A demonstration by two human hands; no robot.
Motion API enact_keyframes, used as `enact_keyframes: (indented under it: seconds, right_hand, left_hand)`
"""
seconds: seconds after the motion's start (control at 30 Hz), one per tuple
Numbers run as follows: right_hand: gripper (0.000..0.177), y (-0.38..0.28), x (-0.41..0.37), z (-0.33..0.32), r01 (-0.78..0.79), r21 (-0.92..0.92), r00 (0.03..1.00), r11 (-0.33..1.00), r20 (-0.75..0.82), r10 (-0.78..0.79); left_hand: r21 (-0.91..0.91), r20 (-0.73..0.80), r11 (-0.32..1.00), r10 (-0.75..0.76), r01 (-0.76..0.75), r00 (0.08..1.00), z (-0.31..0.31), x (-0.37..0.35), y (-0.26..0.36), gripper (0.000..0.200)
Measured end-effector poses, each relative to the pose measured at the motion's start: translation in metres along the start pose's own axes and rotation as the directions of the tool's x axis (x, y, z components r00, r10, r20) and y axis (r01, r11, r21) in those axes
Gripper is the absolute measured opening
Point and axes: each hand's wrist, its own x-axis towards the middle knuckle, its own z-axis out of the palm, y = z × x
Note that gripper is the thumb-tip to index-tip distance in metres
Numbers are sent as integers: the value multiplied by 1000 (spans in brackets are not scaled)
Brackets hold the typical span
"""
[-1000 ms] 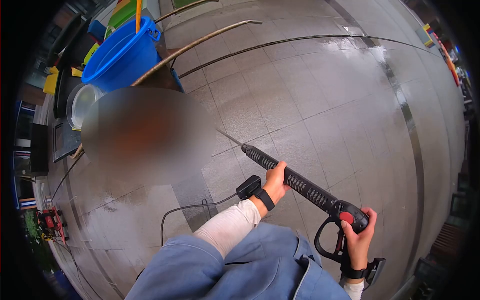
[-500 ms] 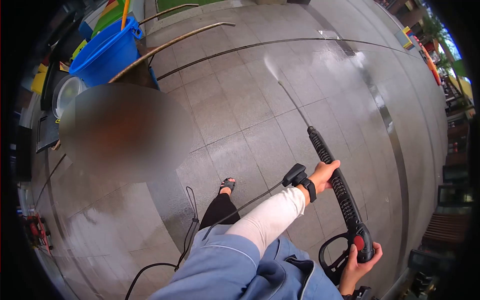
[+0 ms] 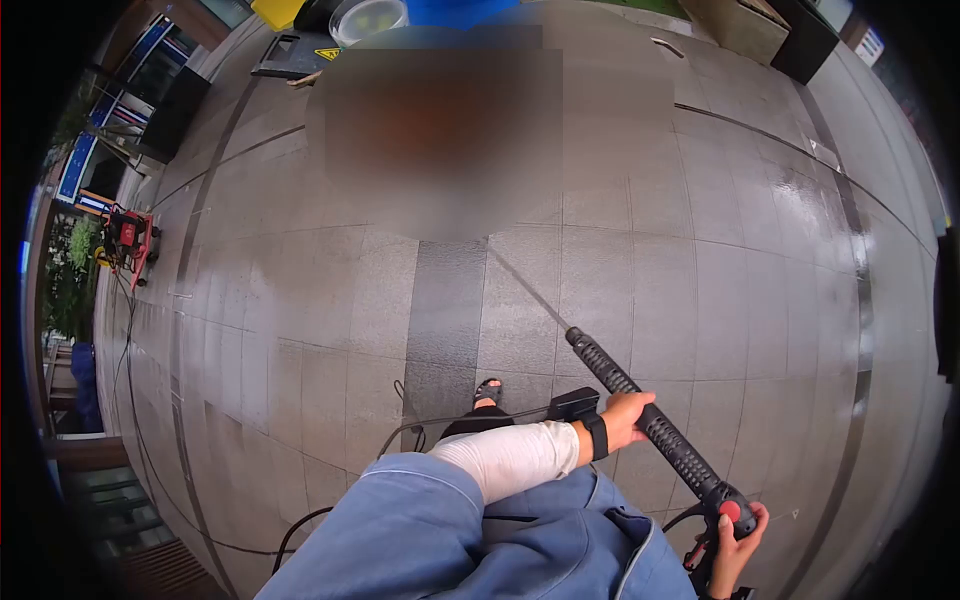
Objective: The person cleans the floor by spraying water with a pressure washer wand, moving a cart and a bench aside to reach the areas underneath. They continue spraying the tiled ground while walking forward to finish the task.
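A black pressure washer gun [image 3: 672, 448] runs diagonally across the lower right, its thin metal lance [image 3: 530, 287] pointing forward and left over wet paving. My left hand [image 3: 626, 420] is wrapped round the ribbed barrel, with a black strap and small device [image 3: 575, 404] at the wrist. Farther back, my right hand [image 3: 738, 548] holds the rear handle, its thumb by the red round part [image 3: 731, 511]. The lance's far end lies near a blurred patch, and I cannot make out any spray there.
Wet grey paving tiles [image 3: 590, 300] spread around my sandalled foot [image 3: 487, 391]. A red wheeled machine [image 3: 128, 235] stands at the left, with a hose [image 3: 150, 455] trailing along the floor. A blue tub [image 3: 490, 12] and a white bucket [image 3: 368, 20] show behind the blurred area.
My view has turned left, so the tub and red machine appear farther right and higher. The lance has swung leftward with both hands still gripping. The spray seen earlier at its tip is indiscernible now.
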Motion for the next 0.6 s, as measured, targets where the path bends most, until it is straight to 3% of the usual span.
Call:
enact_keyframes:
  seconds: [0.07,0.1,0.17,0.2,0.23,0.3,0.33,0.37,0.43,0.47,0.53,0.57,0.6]
  right_hand:
    - [46,12,-41,-31,-48,-19,986,999,-164,44]
    - [54,11,-61,-44,-15,-221,962,975,-268,-46]
    - [52,-11,-94,-32,173,-400,881,900,-346,-323]
    - [53,-9,-110,-33,133,-321,878,938,-401,-262]
    - [53,-24,-121,-21,235,-512,815,826,-360,-455]
    - [53,-25,-143,-21,212,-466,840,859,-362,-403]
    - [53,-24,-150,-21,313,-527,825,790,-262,-501]
    - [53,-23,-159,-16,327,-526,824,786,-250,-509]
    - [51,-28,-169,-1,385,-542,874,747,-45,-483]
    - [47,0,-164,4,280,-226,957,933,-5,-288]
    - [46,-22,-179,54,285,-262,948,922,217,-232]
    - [45,-10,-175,69,415,-252,884,874,339,-322]
    - [45,-11,-182,91,391,-216,860,895,432,-271]
  left_hand:
    - [140,214,986,54,-85,975,34,-4,-25,25]
    - [170,281,975,89,-141,956,52,-11,-36,25]
    - [166,354,975,80,-147,932,79,-19,-56,28]
    - [166,376,975,74,-146,924,84,-31,-61,30]
    - [163,395,976,71,-145,916,82,-43,-64,32]
    - [138,419,979,81,-152,904,57,-59,-65,35]
    - [108,414,981,101,-159,905,35,-69,-65,35]
    - [74,408,983,124,-169,905,10,-80,-64,34]
    - [-7,378,983,170,-181,910,-57,-93,-62,25]
    - [-67,329,979,203,-191,922,-98,-107,-60,21]
    - [-179,222,963,239,-202,945,-189,-121,-63,18]
    - [-247,189,948,250,-200,950,-236,-133,-65,18]
    - [-325,154,923,266,-205,952,-271,-167,-61,19]
